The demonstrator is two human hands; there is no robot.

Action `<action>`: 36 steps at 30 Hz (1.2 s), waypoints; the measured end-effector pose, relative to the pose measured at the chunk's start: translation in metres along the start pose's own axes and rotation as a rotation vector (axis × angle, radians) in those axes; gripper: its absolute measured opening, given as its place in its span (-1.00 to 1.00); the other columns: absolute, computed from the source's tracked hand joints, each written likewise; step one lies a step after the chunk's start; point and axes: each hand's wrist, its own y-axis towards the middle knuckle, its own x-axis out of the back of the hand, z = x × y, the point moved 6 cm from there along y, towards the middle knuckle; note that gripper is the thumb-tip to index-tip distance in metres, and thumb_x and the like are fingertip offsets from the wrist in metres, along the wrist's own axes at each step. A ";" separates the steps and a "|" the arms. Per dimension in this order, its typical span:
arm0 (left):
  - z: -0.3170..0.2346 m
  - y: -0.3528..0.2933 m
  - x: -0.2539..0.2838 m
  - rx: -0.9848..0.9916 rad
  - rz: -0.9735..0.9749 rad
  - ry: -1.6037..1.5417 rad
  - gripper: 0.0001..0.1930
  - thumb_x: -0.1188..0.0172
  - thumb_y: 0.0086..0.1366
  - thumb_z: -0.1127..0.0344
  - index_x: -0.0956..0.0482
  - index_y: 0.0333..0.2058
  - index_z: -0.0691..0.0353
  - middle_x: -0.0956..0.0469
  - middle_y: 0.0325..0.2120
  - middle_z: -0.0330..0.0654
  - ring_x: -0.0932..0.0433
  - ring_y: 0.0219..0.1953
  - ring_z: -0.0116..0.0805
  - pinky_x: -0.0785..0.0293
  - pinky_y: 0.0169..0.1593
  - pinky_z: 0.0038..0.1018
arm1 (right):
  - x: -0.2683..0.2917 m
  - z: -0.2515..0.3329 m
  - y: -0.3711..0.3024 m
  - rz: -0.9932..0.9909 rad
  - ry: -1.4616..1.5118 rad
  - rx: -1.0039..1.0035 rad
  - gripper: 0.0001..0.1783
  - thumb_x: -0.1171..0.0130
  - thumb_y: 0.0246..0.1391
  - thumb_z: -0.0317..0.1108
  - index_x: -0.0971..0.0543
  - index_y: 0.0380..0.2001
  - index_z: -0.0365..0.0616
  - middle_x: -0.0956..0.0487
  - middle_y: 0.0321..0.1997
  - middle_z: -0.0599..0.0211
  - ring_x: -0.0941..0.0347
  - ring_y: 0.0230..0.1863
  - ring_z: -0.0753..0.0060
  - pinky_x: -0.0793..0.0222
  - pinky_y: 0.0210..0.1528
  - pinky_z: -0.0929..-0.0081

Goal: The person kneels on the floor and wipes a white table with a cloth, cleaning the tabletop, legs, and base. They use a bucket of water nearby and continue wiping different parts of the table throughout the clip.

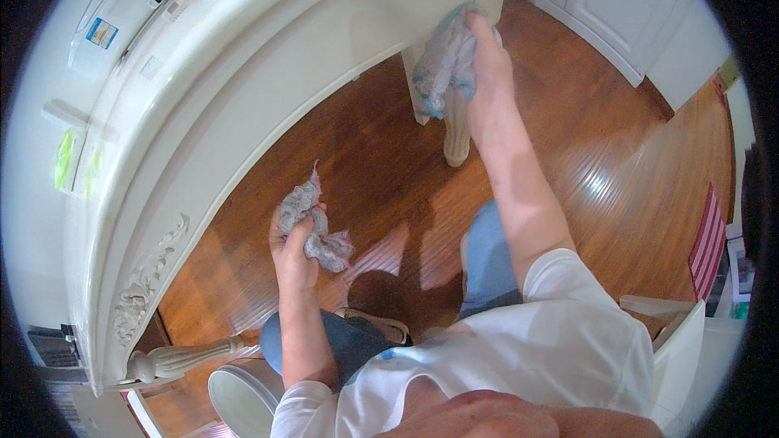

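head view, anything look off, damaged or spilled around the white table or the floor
Nothing stands out. The right hand presses a bluish cloth against the corner of the white table, above its leg. The left hand holds a crumpled grey cloth. The wooden floor shows only glare, no spill.

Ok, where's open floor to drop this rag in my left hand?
Bare wood floor lies between the table edge, the carved leg and your knees. It is crowded near the left hand: stool and another leg.
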 end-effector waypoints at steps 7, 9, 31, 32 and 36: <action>0.004 0.000 0.009 0.018 -0.008 -0.026 -0.64 -0.13 0.12 0.48 -0.45 -0.05 0.31 -0.55 -0.17 -0.09 -0.53 -0.15 -0.31 -0.45 -0.17 -0.45 | -0.040 -0.043 -0.067 0.154 -0.167 -0.107 -0.70 -0.25 -0.13 -0.21 -0.55 -0.42 -0.24 -0.56 -0.46 0.33 -0.45 -0.44 0.51 -0.38 -0.35 0.48; 0.004 0.000 0.010 0.006 -0.008 -0.018 -0.64 -0.13 0.13 0.48 -0.45 -0.05 0.31 -0.55 -0.18 -0.09 -0.53 -0.15 -0.31 -0.44 -0.16 -0.45 | -0.049 -0.056 -0.078 0.230 -0.107 -0.139 -0.72 -0.29 -0.14 -0.25 -0.54 -0.45 -0.25 -0.55 -0.48 0.36 -0.42 -0.44 0.56 -0.34 -0.33 0.54; 0.006 -0.028 0.017 0.028 -0.099 -0.171 -0.62 -0.08 0.09 0.55 -0.46 -0.06 0.35 -0.56 -0.23 -0.12 -0.52 -0.21 -0.33 -0.43 -0.12 -0.46 | -0.089 -0.078 -0.138 0.303 0.116 -0.113 -0.84 -0.10 0.03 -0.29 -0.51 -0.41 -0.15 -0.49 -0.42 0.45 -0.34 -0.40 0.59 -0.32 -0.28 0.53; 0.009 -0.026 0.016 0.034 -0.093 -0.174 -0.63 -0.06 0.09 0.55 -0.45 -0.07 0.36 -0.56 -0.23 -0.13 -0.52 -0.22 -0.34 -0.44 -0.14 -0.46 | -0.094 -0.086 -0.144 0.274 0.060 -0.123 -0.87 -0.12 0.02 -0.33 -0.51 -0.43 -0.15 -0.48 -0.45 0.47 -0.33 -0.42 0.62 -0.31 -0.31 0.56; 0.015 -0.030 0.017 0.087 -0.108 -0.122 -0.65 -0.08 0.12 0.51 -0.43 -0.06 0.32 -0.53 -0.23 -0.16 -0.52 -0.22 -0.34 -0.46 -0.15 -0.43 | -0.110 -0.099 -0.169 0.367 0.119 -0.181 -0.89 -0.17 -0.01 -0.36 -0.50 -0.46 -0.16 -0.48 -0.47 0.49 -0.32 -0.47 0.65 -0.31 -0.38 0.58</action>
